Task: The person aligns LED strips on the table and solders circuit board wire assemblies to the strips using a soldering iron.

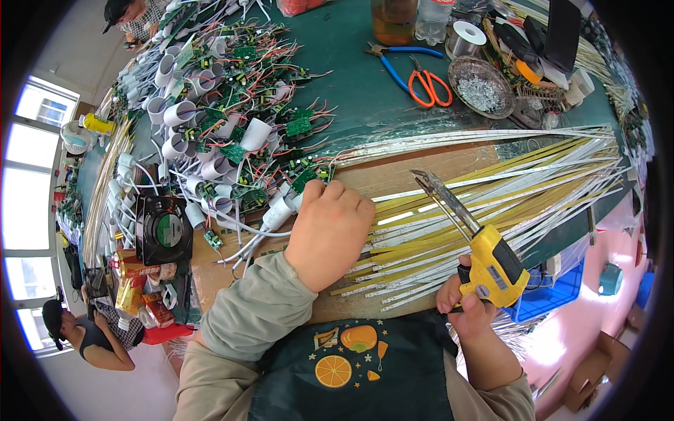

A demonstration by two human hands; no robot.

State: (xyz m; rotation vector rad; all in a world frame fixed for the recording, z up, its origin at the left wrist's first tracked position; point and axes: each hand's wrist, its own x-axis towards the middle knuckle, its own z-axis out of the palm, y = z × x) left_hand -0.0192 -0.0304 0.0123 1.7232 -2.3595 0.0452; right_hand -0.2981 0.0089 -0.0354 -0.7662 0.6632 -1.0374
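Observation:
My right hand (469, 306) grips the handle of a yellow and black soldering gun (497, 265). Its long metal tip angles up and to the left, above a spread of thin white and yellow LED strips (435, 245). Back-up and fingers curled, my left hand (331, 231) is closed at the left ends of the strips; its fingertips and whatever they pinch are hidden. Just beyond its knuckles lies a small green circuit board (303, 179) with red wires. White plastic lamp housings (279, 212) with grey cables lie beside that hand.
A big heap of circuit boards (242, 52) and white housings covers the left of the green table. Farther back lie blue-handled cutters (393, 70), orange-handled scissors (430, 90), a dish of metal bits (481, 88) and a solder spool (467, 38). A black fan (163, 228) stands left. Other people sit left.

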